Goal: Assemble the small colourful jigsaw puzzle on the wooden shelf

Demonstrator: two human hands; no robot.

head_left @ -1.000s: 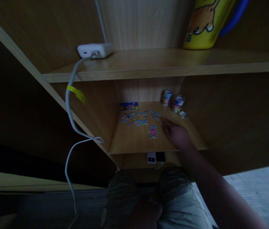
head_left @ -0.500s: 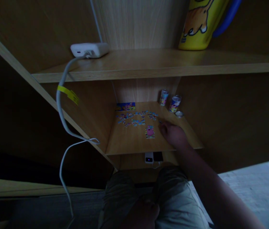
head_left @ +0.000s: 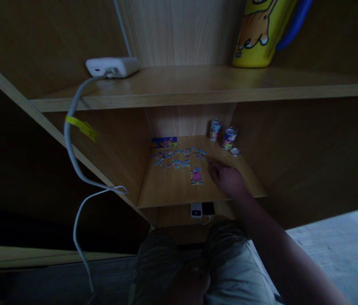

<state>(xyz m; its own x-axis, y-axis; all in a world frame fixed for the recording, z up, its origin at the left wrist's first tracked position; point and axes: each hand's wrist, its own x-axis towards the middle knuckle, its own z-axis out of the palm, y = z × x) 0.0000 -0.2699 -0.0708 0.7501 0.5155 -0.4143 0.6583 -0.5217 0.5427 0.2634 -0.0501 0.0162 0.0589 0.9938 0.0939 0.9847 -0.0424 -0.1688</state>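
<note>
My right hand [head_left: 228,178] reaches into a lower wooden shelf [head_left: 172,190], its fingers curled down near a small puzzle piece at the right of the spread. Several loose jigsaw pieces [head_left: 179,157] lie scattered at the back of the shelf. A small joined patch with a pink figure [head_left: 196,175] lies just left of my right hand. My left hand [head_left: 187,286] rests between my knees in deep shadow; its fingers are hard to make out.
Two small printed cans [head_left: 222,134] and a round lid [head_left: 235,151] stand at the back right. A blue picture card [head_left: 164,142] leans at the back left. A white adapter [head_left: 112,66] with a cable [head_left: 70,144] and a yellow mug [head_left: 261,29] sit on the upper shelf.
The view has drifted so everything sits slightly further left. My right hand stays at the same spot by the pieces; my left hand has not moved.
</note>
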